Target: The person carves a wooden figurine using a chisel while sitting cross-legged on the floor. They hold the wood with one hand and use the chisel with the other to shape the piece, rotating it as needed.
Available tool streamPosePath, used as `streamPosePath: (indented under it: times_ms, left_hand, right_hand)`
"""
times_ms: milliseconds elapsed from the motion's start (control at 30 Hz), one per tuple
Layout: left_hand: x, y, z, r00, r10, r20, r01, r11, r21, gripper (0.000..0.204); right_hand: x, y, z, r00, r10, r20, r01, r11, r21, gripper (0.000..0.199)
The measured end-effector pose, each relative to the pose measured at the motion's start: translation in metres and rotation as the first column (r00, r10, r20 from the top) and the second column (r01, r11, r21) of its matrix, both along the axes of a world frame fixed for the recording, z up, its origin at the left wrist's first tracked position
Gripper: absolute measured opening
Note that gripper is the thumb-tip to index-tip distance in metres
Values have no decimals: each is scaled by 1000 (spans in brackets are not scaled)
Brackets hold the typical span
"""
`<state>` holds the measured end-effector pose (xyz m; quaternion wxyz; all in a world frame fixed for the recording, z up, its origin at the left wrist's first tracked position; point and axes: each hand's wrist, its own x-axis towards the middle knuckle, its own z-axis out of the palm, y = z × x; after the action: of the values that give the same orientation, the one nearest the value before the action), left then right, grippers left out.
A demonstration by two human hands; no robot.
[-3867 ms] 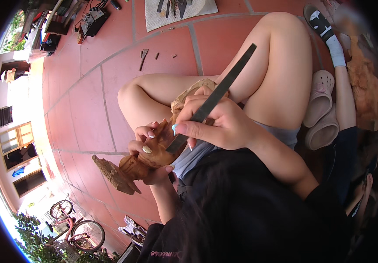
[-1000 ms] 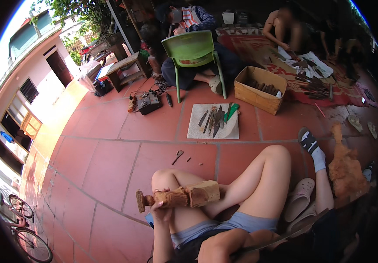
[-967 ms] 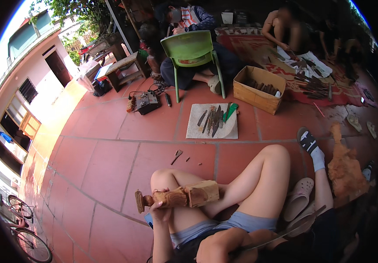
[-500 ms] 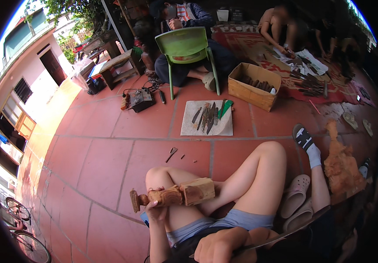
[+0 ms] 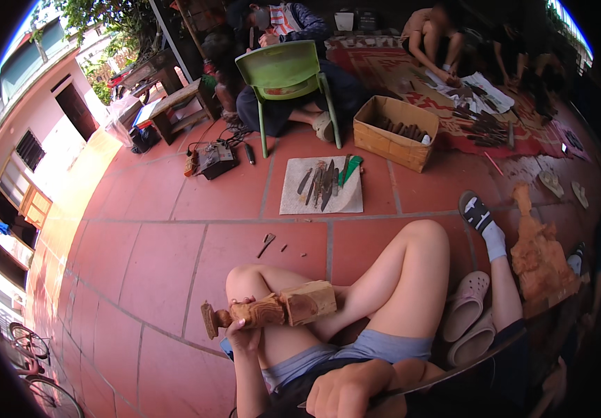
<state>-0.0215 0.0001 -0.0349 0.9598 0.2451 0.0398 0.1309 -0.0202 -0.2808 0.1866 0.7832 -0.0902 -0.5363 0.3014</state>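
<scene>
My left hand is wrapped around a carved wooden piece, its thumb on the near side. The piece lies slantwise over my left thigh, with a turned, flared foot at its left end and a plain square block at its right. Close to my body, at the bottom of the view, my right hand is closed in a fist. A thin dark edge runs from beside it toward the upper right; what the fist holds is hidden. A small brown tool lies on the tiles beyond my left knee.
Carving tools lie on a pale board ahead, near a cardboard box and a green chair with a person behind it. Pink clogs and a large carved wood piece are at my right. Other people sit on a red rug.
The whole scene has shifted slightly left in the picture. My left hand keeps its grip on the carved wooden piece, and my right fist stays low near my body.
</scene>
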Motion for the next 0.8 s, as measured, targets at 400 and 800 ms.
streamPosePath:
  times_ms: [400,800]
  left_hand:
    - [-2,-1,-2,1000,20,-7,-19,1000,20,62]
    - [-3,0,1,998,31,-46,-28,997,67,62]
  right_hand:
    - [-1,-2,6,1000,-12,24,11,1000,22,23]
    - [-5,-1,8,998,-60,-6,60,993,105,21]
